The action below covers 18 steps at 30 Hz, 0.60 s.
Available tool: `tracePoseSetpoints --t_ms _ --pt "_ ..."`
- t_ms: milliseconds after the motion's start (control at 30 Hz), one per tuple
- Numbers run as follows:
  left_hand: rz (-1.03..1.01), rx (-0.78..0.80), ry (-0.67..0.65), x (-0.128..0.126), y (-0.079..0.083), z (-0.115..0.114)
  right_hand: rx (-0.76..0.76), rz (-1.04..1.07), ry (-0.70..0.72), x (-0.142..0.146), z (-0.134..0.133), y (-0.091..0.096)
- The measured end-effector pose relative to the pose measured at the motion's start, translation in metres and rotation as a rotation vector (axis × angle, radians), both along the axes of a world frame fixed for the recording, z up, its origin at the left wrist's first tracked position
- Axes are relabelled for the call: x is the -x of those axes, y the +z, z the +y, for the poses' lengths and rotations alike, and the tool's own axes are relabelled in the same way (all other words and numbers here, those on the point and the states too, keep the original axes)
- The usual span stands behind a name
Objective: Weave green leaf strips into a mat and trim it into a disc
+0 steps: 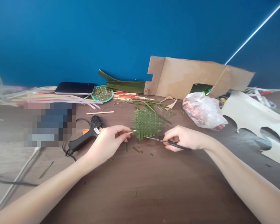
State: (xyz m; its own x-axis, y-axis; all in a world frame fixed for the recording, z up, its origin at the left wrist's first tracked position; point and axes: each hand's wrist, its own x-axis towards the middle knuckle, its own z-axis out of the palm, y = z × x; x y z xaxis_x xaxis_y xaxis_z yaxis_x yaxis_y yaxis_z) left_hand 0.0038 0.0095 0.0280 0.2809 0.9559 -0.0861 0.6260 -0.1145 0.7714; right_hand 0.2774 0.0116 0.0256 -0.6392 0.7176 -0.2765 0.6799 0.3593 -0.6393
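A small square mat (148,121) woven from green leaf strips lies in the middle of the table, with loose strip ends at its edges. At its left edge, my left hand (109,138) is closed on a thin pale wooden stick (132,132), whose tip touches or overlaps the mat. My right hand (183,138), on the other side, grips a pair of scissors (177,145) by the dark handles. Their blades point left to the mat's lower edge; how far they are apart is too small to tell. Short green clippings (136,150) lie just in front of the mat.
Left of my left hand lies a black glue gun (84,138) with its cord. Behind are a phone (74,88), a round woven piece with a teal rim (102,94) and long leaves (126,86). A cardboard piece (184,74), a plastic bag (203,110) and cut white board (254,113) occupy the right.
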Motion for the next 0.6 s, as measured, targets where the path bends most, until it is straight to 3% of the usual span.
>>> tracePoseSetpoints --t_ms 200,433,600 --pt "0.002 0.003 -0.006 0.0006 0.0007 0.0008 0.016 -0.006 -0.001 -0.0003 0.0000 0.0008" --pt "-0.005 0.031 -0.042 -0.0004 -0.0018 -0.0003 0.143 -0.043 -0.028 0.0044 -0.0011 0.0059" --pt "-0.001 0.026 -0.061 -0.0023 -0.0016 -0.0017 0.134 -0.041 -0.036 0.0065 -0.0036 0.0055"
